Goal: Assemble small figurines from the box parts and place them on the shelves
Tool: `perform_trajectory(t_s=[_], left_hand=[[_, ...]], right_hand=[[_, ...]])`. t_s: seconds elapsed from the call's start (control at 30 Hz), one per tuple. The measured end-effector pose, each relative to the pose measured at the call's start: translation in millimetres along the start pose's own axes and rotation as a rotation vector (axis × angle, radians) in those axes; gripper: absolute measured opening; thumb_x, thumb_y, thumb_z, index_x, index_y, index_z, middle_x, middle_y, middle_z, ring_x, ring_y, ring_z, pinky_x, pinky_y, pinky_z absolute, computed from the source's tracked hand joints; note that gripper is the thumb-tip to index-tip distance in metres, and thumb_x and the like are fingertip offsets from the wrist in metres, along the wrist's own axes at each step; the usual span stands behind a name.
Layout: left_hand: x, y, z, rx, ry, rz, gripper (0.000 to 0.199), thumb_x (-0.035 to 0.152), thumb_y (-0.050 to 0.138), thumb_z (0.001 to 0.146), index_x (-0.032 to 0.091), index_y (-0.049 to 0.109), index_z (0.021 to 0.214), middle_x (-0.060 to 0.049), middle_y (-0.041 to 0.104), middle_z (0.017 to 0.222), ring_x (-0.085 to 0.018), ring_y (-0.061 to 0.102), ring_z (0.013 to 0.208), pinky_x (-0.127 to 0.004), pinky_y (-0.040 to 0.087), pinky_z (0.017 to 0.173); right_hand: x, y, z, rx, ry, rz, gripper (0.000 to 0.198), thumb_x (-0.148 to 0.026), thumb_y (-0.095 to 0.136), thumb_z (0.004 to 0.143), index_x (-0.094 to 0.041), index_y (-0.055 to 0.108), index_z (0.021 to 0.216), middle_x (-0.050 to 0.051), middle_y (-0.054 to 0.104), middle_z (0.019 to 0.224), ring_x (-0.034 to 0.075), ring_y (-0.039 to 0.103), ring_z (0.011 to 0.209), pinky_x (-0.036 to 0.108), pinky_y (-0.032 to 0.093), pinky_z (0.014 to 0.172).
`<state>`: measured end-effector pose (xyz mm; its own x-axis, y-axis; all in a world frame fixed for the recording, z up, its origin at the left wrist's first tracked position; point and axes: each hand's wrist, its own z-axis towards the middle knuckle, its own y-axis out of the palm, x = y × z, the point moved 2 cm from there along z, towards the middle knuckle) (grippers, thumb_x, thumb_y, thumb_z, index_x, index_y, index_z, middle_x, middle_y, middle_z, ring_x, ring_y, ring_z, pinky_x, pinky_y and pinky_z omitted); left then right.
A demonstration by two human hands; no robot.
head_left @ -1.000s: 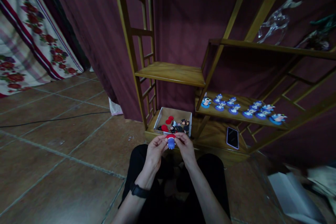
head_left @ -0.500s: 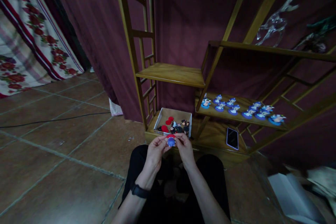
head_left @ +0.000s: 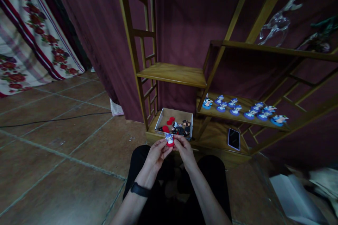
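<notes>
Between my hands is a small figurine [head_left: 169, 138] with purple hair, a white body and a round red base. It stands upright, facing me. My left hand [head_left: 157, 152] pinches it from the left with thumb and fingers. From the right, the fingers of my right hand [head_left: 184, 147] close on the red base. Just beyond my hands, a shallow white-edged cardboard box [head_left: 177, 113] holds several dark figurines [head_left: 182, 126] and red round bases [head_left: 170, 121]. My fingertips overlap the box's near edge in the view.
On the low wooden shelf [head_left: 224, 115] at right stand several purple and blue figurines [head_left: 236, 110]. A phone [head_left: 233, 139] lies on the board below. An upper shelf carries a clear deer ornament [head_left: 277, 24]. A bare wooden shelf [head_left: 173, 74] juts out above the box.
The figurine has been turned in my fingers: its purple head was toward me with the red base behind, and now it is upright with the base down. It has shifted slightly left.
</notes>
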<state>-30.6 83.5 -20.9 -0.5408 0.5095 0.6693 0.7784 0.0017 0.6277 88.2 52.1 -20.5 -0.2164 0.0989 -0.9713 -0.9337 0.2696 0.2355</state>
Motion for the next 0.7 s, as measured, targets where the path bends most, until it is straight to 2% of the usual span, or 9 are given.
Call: perform_trajectory(t_s=[0.27,0.53,0.7], left_hand=[[0.8,-3.3,3.5,-0.056,-0.006,-0.044,0.014,0.006,0.059,0.074,0.009,0.063,0.087,-0.009,0.07,0.076,-0.014,0.066,0.063,-0.027,0.056,0.067],[0.5,-2.6,3.5,-0.135,-0.02,-0.102,0.016,0.004,0.057,0.075,0.009,0.063,0.09,-0.012,0.069,0.089,-0.016,0.067,0.076,-0.028,0.055,0.074],[-2.5,-0.5,2.1,-0.126,-0.036,-0.18,0.015,0.005,0.057,0.077,0.01,0.063,0.09,-0.01,0.069,0.089,-0.013,0.066,0.075,-0.024,0.054,0.075]], right_hand=[[4.3,-1.2,-0.6,-0.016,0.08,0.071,0.028,-0.038,0.061,0.073,-0.023,0.063,0.097,0.003,0.067,0.094,0.019,0.063,0.082,0.031,0.051,0.07],[3.7,-0.8,-0.3,0.0,0.078,0.089,0.031,-0.04,0.062,0.072,-0.024,0.063,0.1,0.004,0.067,0.098,0.02,0.062,0.085,0.032,0.051,0.071],[0.2,0.2,-0.9,-0.029,0.057,0.039,0.034,-0.042,0.06,0.073,-0.023,0.063,0.1,0.005,0.066,0.101,0.022,0.061,0.091,0.034,0.05,0.075]])
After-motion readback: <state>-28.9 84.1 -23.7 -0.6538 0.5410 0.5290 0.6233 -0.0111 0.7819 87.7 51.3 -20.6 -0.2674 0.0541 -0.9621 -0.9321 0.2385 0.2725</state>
